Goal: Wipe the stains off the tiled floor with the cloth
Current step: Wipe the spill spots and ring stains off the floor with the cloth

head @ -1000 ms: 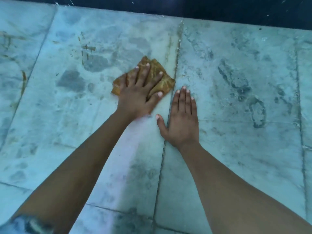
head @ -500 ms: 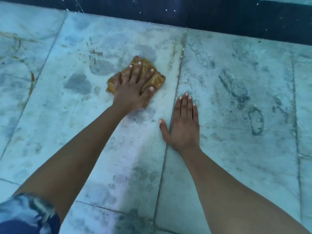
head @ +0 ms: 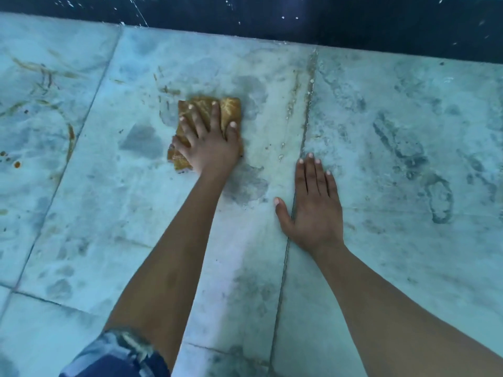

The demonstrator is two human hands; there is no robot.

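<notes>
Cloth (head: pixel 230 111): middle lies covered under my left hand (head: pixel 209 148); only its edges show.
Grout line (head: pixel 307 118): a stretch is lost beneath my right hand (head: pixel 313 210).
Sleeve (head: pixel 117 355): cut by the bottom edge.
Right forearm (head: pixel 408 308): cut at the lower right corner.
Dark band (head: pixel 272 12) beyond the tiled floor (head: pixel 408 254): cropped at the top; I cannot tell what it is.

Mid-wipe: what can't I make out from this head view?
All in the head view:
- Tiled floor under the cloth: covered by it and the left hand.
- Floor under the right hand: hidden by the palm.
- Dark band at top: too dark to identify.
- Sleeve: cut off by bottom edge.
</notes>
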